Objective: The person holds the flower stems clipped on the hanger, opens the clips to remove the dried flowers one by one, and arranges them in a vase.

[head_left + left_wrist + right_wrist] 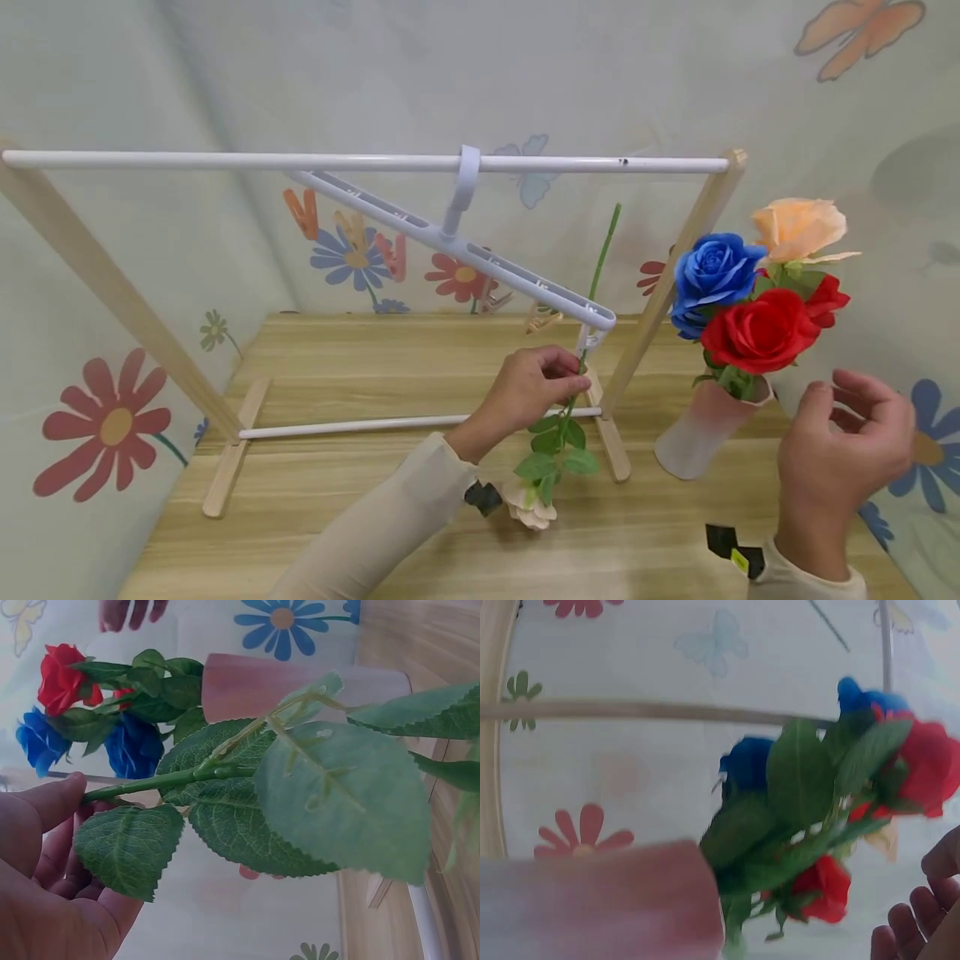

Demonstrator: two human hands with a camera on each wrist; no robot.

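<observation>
My left hand point(525, 387) pinches the green stem point(150, 784) of a cream artificial rose point(531, 504) between thumb and fingers. The flower hangs head down, its leaves point(555, 454) below the hand, and the stem's bare end rises past the hanger. Right above the fingertips, a pale clip point(590, 337) at the right end of the white hanger point(450, 242) overlaps the stem; I cannot tell whether it grips it. My right hand point(847, 450) is raised beside the pink-and-white vase point(705, 433), fingers loosely curled, holding nothing.
Red point(761, 329), blue point(716, 271) and peach point(798, 229) roses stand in the vase. The hanger hooks over the white top bar point(300, 161) of a wooden rack. Orange point(302, 214), pink and other clips hang along it. A flowered cloth stands behind the wooden table point(337, 358).
</observation>
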